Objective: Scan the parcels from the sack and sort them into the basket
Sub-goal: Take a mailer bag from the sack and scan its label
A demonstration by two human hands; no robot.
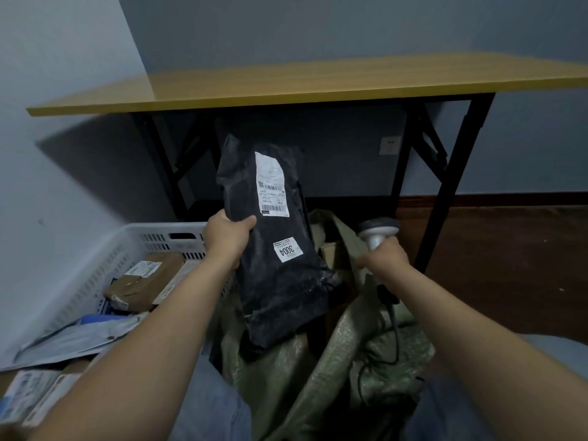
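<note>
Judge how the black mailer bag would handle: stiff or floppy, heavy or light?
Probably fairly floppy: the black mailer bag is wrinkled and creased. Likely light: the left hand alone holds it up by one edge. Its plastic may be slippery.

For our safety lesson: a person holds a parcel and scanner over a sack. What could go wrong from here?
The left hand grips the black parcel by one edge only, so it may slip into the sack. The scanner in the right hand seems aimed past the label, so the scan might miss.
</note>
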